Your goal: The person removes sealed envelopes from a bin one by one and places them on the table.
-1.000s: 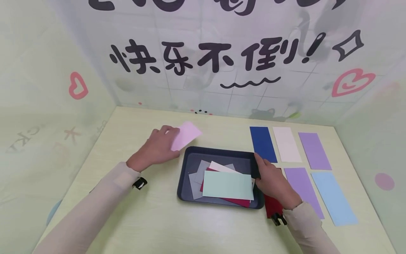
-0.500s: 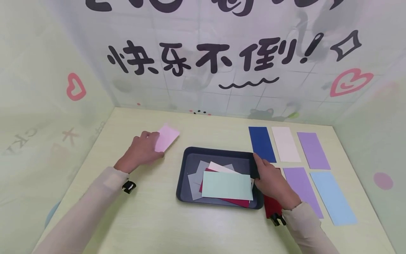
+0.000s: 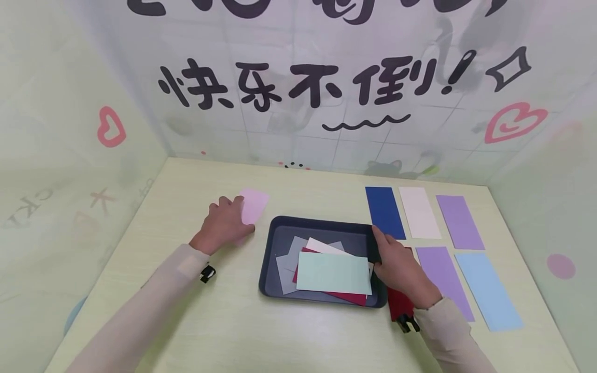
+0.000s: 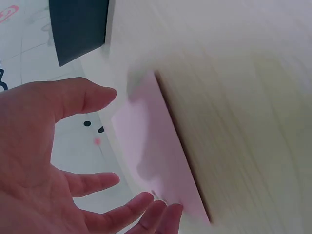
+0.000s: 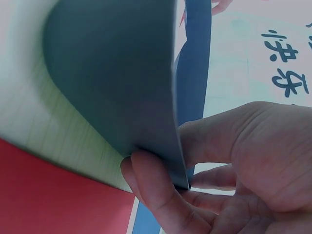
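Observation:
A pink card (image 3: 254, 205) lies on the table to the left of a dark blue-grey tray (image 3: 322, 223). Over the card's near-left part is my left hand (image 3: 224, 223); in the left wrist view its thumb and fingers are spread, with the fingertips right at the edge of the pink card (image 4: 161, 156). My right hand (image 3: 402, 264) grips the tray's right end, the wall of the tray (image 5: 112, 83) pinched between thumb and fingers in the right wrist view. Inside the tray a pale green card (image 3: 333, 273) tops a loose pile of red, white and grey cards.
Right of the tray, cards stand in two rows: dark blue (image 3: 385, 213), pale pink (image 3: 420, 213) and purple (image 3: 460, 221) behind, red (image 3: 399, 304), purple (image 3: 445, 282) and light blue (image 3: 489, 291) in front. Printed sheets (image 3: 289, 134) wall the table's back and sides.
My left hand has carried the pink card leftward from above the tray's corner, set it on the table and loosened its fingers. The right hand and tray have stayed put.

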